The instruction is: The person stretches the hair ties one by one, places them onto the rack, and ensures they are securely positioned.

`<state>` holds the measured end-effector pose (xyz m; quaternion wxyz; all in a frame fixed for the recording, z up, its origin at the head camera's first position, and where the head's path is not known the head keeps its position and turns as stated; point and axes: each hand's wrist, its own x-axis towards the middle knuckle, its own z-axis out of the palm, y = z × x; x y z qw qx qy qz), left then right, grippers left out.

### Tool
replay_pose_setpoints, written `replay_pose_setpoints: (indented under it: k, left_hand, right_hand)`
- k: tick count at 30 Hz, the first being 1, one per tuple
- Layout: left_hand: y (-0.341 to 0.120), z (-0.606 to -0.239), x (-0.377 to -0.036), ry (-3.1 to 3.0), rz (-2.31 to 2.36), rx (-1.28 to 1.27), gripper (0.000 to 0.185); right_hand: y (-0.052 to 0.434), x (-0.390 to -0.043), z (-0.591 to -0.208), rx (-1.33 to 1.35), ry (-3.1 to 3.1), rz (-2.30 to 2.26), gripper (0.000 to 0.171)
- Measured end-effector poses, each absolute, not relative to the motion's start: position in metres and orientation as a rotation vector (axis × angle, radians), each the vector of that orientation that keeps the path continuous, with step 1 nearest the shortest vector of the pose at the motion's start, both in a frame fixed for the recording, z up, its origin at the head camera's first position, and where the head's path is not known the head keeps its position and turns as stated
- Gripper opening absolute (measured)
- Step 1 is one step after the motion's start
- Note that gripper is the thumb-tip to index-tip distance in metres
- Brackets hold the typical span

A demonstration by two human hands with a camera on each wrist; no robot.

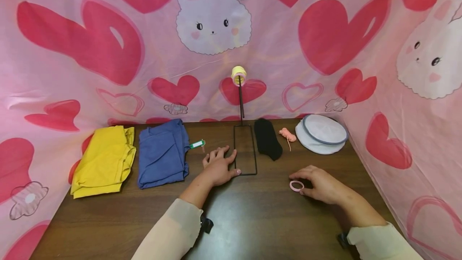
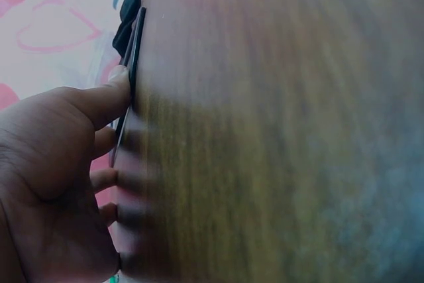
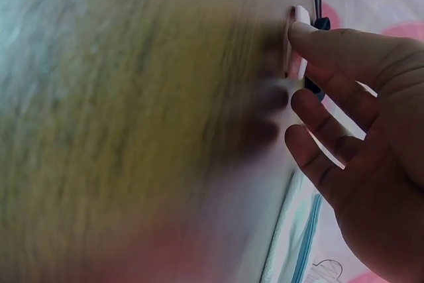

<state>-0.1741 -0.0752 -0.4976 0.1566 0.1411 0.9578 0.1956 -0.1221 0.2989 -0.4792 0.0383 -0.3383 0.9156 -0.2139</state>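
Observation:
A black wire stand (image 1: 256, 153) has a rectangular base on the table and a rod at the back. Yellow and pink rings (image 1: 238, 73) hang at the rod's top. My left hand (image 1: 218, 167) is spread at the base's left side, its thumb resting on the near left corner. In the left wrist view, that thumb touches the thin black frame (image 2: 138, 51). To the right, my right hand (image 1: 322, 184) pinches a pink ring (image 1: 296, 190) between thumb and fingers, low over the table. The right wrist view shows the ring (image 3: 299, 64) edge-on beside the thumb.
Folded yellow cloth (image 1: 104, 161) and blue cloth (image 1: 162, 153) lie at the left, with a green key tag (image 1: 197, 144) beside the blue one. Right of the stand are a black sock (image 1: 267, 137), an orange yarn bundle (image 1: 287, 134) and a round white mesh item (image 1: 321, 135). Patterned curtains border the table.

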Motion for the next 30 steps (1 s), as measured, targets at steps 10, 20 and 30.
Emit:
replay_pose_setpoints:
  k: [10, 20, 30]
  left_hand:
    - [-0.075, -0.497, -0.174, 2.738, 0.551, 0.4, 0.076]
    - [-0.075, -0.498, -0.174, 2.737, 0.558, 0.399, 0.076]
    - [-0.075, -0.5, -0.174, 2.74, 0.558, 0.405, 0.075]
  right_hand:
    - [0.294, -0.125, -0.478, -1.082, 2.832, -0.696, 0.031]
    - [0.283, -0.132, -0.474, -1.205, 2.864, -0.828, 0.025]
    - [0.267, -0.138, -0.466, -1.313, 2.877, -0.889, 0.026]
